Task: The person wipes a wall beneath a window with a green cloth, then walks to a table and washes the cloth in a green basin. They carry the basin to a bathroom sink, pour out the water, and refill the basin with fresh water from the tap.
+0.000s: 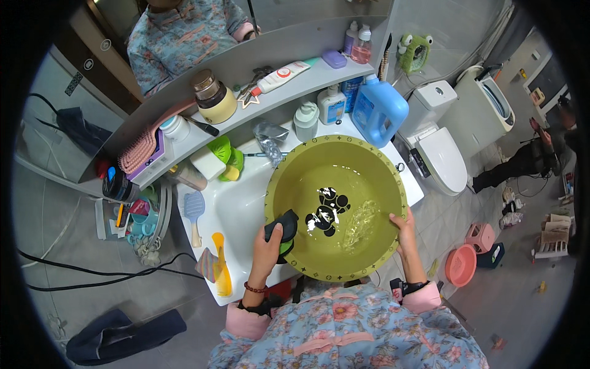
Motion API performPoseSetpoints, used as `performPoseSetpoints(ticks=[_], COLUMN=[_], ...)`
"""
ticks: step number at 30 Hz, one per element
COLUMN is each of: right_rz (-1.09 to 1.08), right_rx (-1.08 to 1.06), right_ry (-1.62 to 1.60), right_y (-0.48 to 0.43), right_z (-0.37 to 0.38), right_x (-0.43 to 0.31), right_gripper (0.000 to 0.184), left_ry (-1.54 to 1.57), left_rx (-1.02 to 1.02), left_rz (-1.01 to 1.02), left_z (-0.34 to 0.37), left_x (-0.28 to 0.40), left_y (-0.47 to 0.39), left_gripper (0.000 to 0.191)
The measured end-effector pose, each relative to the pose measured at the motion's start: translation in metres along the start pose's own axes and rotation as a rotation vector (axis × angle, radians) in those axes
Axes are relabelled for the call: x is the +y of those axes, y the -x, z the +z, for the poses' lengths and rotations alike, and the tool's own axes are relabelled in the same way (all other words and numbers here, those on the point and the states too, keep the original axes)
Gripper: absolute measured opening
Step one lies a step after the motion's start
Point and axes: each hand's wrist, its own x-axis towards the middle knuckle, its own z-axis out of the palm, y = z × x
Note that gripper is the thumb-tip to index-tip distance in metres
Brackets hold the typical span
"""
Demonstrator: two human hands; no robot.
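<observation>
A large olive-green plastic basin (pixel 288 189) rests over the right part of the white washbasin (pixel 235 207) and its counter. Clear water (pixel 362 226) ripples inside, above a black bear-like print (pixel 327 212) on the bottom. My left hand (pixel 266 252) grips a black-and-green object (pixel 285 227) at the basin's left rim; its exact kind is unclear. The thumb lies on top, and the fingers are mostly hidden beneath. My right hand (pixel 405 233) holds the opposite rim, thumb inside and fingers outside.
A blue detergent jug (pixel 380 110) and a pump bottle (pixel 332 105) stand behind the basin. Above runs a shelf (pixel 276 99) of toiletries. A blue hairbrush (pixel 194 207) and yellow comb (pixel 222 272) lie left. The toilet (pixel 442 161) is right; a person (pixel 521 161) is farther off.
</observation>
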Motion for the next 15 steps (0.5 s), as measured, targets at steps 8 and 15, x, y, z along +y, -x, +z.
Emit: performPoseSetpoints(ticks=[8, 15], right_rz=[-0.12, 0.016], right_rx=[0.062, 0.117], right_ry=[0.2, 0.287], right_y=[0.02, 0.023], right_z=[0.013, 0.008], right_x=[-0.054, -0.067], right_gripper=[0.046, 0.042], left_ry=[0.034, 0.057], left_rx=[-0.085, -0.079], left_rz=[-0.107, -0.202], left_z=[0.012, 0.019], left_x=[-0.03, -0.021], left_y=[-0.012, -0.013], left_gripper=[0.035, 0.039])
